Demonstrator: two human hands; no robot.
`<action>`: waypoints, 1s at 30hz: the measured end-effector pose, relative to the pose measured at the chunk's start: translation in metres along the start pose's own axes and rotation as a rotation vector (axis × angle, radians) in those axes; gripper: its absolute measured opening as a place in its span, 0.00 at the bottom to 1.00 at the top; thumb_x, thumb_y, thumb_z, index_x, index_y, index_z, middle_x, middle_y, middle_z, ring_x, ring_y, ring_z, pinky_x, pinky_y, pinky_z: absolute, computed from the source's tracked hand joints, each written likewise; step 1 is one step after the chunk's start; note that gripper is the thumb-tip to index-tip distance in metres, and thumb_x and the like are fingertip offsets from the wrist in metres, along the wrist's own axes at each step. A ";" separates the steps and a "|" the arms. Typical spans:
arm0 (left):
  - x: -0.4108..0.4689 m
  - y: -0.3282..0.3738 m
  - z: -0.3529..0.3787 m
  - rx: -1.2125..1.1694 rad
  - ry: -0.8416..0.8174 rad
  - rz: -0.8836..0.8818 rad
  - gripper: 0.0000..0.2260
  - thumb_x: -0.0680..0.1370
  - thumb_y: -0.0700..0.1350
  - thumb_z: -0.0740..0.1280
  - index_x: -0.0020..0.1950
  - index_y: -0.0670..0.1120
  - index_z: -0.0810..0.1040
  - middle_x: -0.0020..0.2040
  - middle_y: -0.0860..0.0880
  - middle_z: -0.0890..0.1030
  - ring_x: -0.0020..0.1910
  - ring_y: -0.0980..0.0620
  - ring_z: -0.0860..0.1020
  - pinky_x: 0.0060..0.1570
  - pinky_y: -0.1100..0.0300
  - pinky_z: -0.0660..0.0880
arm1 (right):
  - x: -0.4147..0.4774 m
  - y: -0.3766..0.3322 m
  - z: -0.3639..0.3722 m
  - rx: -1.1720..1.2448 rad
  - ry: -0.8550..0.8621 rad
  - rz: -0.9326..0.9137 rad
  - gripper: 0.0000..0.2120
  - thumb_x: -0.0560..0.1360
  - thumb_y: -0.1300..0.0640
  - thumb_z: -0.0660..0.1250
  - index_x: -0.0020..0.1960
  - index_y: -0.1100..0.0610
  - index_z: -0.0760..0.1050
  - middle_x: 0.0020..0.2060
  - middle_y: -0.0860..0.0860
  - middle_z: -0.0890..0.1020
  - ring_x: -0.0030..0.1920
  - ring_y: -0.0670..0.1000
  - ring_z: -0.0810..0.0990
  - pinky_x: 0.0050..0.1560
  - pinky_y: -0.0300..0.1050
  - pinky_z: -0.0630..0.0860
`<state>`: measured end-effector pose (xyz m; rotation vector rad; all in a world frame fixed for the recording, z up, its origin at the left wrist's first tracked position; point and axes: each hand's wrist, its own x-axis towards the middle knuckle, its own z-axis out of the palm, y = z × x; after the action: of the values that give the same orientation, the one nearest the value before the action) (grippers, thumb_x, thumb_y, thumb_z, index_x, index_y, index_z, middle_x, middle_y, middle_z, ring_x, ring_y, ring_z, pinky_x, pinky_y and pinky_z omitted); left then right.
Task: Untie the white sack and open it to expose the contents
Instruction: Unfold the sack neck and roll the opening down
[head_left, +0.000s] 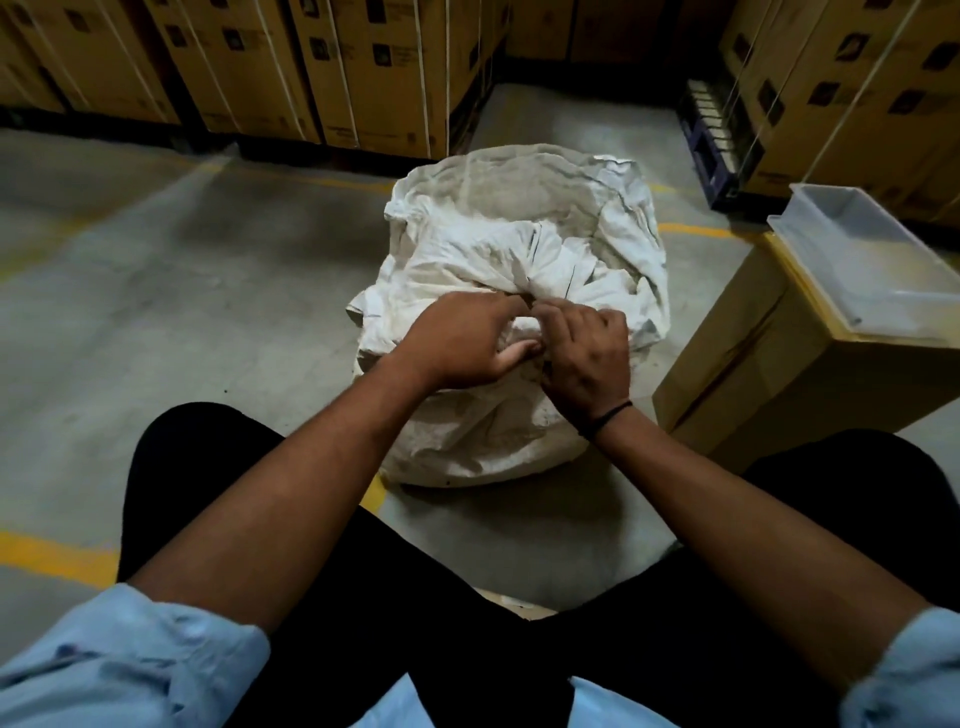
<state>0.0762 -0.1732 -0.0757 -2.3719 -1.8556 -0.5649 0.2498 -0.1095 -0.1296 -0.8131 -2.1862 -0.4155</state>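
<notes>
Sleeves: light blue sleeves (130, 660) are sitting rolled at the bottom corners, with both bare forearms reaching forward over black trousers (415, 597).
Left hand: the left hand (462, 343) is curling its fingers into the gathered neck of the white sack (493, 441) and gripping the cloth, its thumb lying against the fabric below.
Right hand: the right hand (587, 358) is pinching the same bunched cloth from the other side, knuckles up and fingertips buried in the folds, touching the left hand; a thin black band (608, 418) is circling its wrist.
Sack: it is standing on the floor just ahead of the knees, its mouth bunched shut under the hands and loose flaps fanning out beyond the fingers.
In the way: both hands are covering the tie, so its state cannot be told, and the cloth is hiding the contents.
Right side: a cardboard box (753, 374) is standing just beside the sack, carrying a clear plastic tray (872, 249) on top.
Floor: the grey concrete floor (182, 260) is showing yellow lines (52, 556).
Far side: strapped cartons (311, 67) are standing in rows beyond the sack, with a dark pallet (711, 140) under the right-hand stack.
</notes>
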 end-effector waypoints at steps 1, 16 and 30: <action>0.000 0.001 0.002 0.007 -0.016 0.002 0.18 0.77 0.60 0.65 0.60 0.50 0.78 0.52 0.49 0.84 0.52 0.46 0.81 0.45 0.54 0.71 | -0.002 0.000 0.000 -0.002 -0.011 -0.025 0.12 0.74 0.60 0.65 0.58 0.55 0.75 0.54 0.52 0.82 0.47 0.57 0.80 0.48 0.53 0.69; -0.005 -0.010 0.008 -0.117 0.013 -0.117 0.14 0.76 0.45 0.65 0.61 0.45 0.71 0.57 0.46 0.77 0.51 0.42 0.78 0.41 0.50 0.73 | 0.009 0.037 -0.007 -0.217 -0.066 -0.102 0.14 0.76 0.55 0.65 0.60 0.58 0.78 0.48 0.56 0.83 0.36 0.60 0.79 0.31 0.50 0.71; -0.003 -0.028 -0.025 -0.026 0.107 -0.068 0.22 0.68 0.51 0.65 0.61 0.54 0.83 0.48 0.48 0.87 0.49 0.42 0.82 0.44 0.53 0.77 | 0.032 -0.011 -0.014 0.101 0.030 -0.162 0.30 0.75 0.62 0.66 0.76 0.62 0.64 0.74 0.59 0.69 0.69 0.59 0.74 0.57 0.53 0.73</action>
<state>0.0427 -0.1758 -0.0586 -2.2532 -1.9003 -0.7111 0.2335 -0.1114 -0.0968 -0.5736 -2.2336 -0.3903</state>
